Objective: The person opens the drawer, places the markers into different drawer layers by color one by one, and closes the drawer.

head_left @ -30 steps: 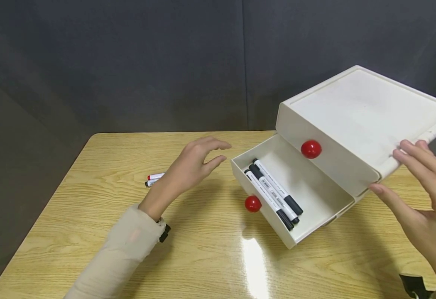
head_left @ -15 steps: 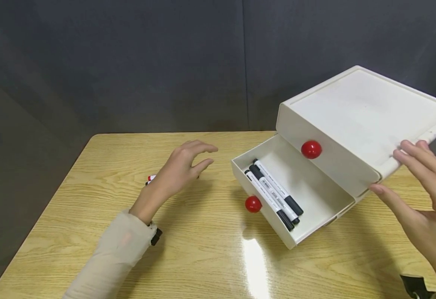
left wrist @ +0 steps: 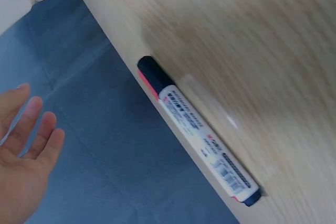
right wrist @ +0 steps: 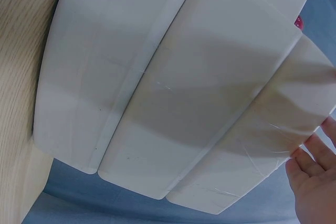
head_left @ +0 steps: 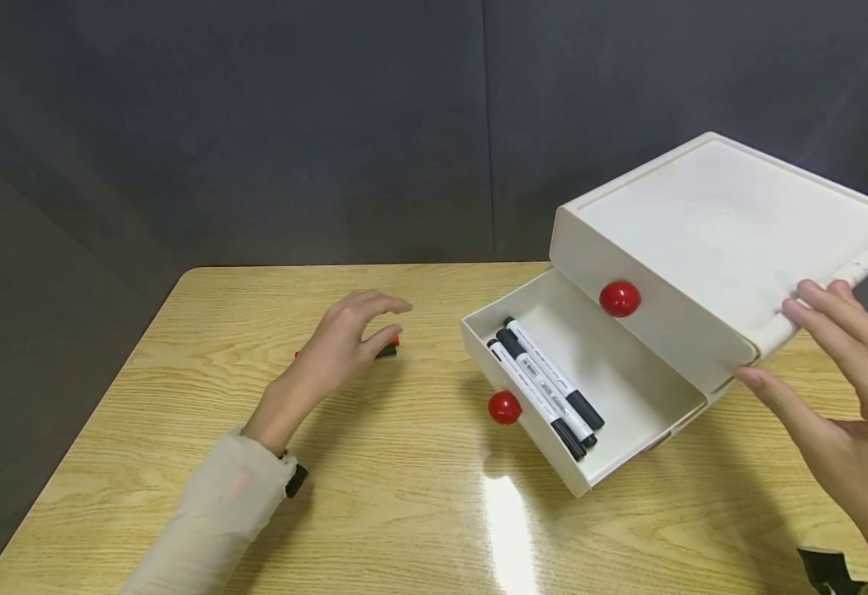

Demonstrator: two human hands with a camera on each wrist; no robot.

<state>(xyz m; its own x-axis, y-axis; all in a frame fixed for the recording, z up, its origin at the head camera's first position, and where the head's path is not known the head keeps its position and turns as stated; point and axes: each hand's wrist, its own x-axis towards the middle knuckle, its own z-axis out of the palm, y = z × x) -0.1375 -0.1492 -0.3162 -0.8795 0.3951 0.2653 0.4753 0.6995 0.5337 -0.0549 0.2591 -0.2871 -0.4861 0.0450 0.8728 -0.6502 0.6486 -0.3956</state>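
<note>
My left hand hovers over the table's left half, fingers loosely bent, holding nothing. Beneath it lie a black-capped whiteboard marker and a red-capped one, mostly hidden behind the black one in the left wrist view. On the right stands a white drawer cabinet, turned at an angle. Its lower drawer is pulled out, with three black-and-white markers lying inside along the front. My right hand rests its fingertips on the cabinet's right top edge, thumb near the front corner.
Red ball knobs sit on the upper drawer front and the lower one. The wooden table ends at a dark curtain behind. A black strap piece shows by the right wrist.
My left hand has moved left and slightly down, away from the drawer; the markers' capped right ends now show beside it. The right hand, cabinet and drawer have stayed put.
</note>
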